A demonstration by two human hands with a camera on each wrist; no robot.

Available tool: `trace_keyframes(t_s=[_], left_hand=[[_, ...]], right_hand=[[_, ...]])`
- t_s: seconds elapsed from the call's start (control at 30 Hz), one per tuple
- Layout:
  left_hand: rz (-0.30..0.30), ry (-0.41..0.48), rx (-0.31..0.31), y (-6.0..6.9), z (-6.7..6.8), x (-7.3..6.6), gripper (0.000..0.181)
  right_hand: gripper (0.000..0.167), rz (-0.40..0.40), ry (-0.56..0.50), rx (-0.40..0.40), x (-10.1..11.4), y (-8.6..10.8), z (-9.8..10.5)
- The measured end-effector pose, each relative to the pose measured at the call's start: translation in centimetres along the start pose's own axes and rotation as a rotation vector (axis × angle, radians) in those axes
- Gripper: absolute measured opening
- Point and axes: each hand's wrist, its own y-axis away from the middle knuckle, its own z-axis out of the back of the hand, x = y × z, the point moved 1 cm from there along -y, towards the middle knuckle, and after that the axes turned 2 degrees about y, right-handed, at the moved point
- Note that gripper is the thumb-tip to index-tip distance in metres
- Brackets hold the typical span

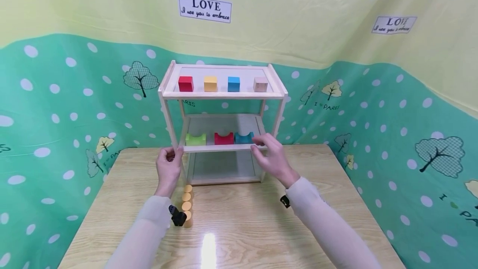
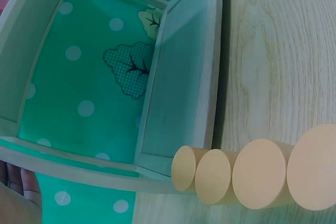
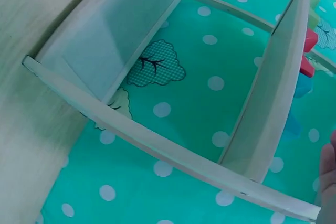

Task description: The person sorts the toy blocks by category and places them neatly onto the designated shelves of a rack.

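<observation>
Right grip lay loose, seemingly grasping nothing, with the blue notched block just left of it on the middle board of the shelf. Left grip curled at the left front post; I could not tell whether it clasped that. The blue notched block looked light, stiff and smooth, best pinched front and back, since the red notched block crowded its far end.

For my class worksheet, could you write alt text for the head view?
A person's left hand and right hand are at opposite ends of a three-tier pale shelf on a wooden table. Four cubes line its top; green, red and blue notched blocks sit mid-shelf, and four cylinders stand in front.
</observation>
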Motion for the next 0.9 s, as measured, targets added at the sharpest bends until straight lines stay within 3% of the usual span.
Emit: trace_keyframes(t_s=[0.1,0.23,0.43,0.7,0.9], left_hand=[[0.018,0.007,0.007,0.1,-0.2,-0.1,0.037],[0.015,0.006,-0.009,-0.3,-0.3,1.4,0.040],[-0.011,0.004,-0.023,-0.3,-0.3,1.7,0.041],[0.012,-0.019,-0.001,-0.1,-0.2,1.7,0.046],[0.032,-0.033,0.006,-0.3,-0.1,1.6,0.048]], right_hand=[[0.010,0.000,-0.009,-0.060,-0.3,0.7,0.3],[0.008,-0.024,-0.008,-0.133,-0.6,1.6,0.6],[0.010,-0.129,-0.001,-0.229,-1.3,2.6,0.9],[0.021,-0.307,0.003,-0.247,-2.8,3.6,0.5],[0.024,-0.360,0.028,-0.237,-3.3,4.0,0.0]])
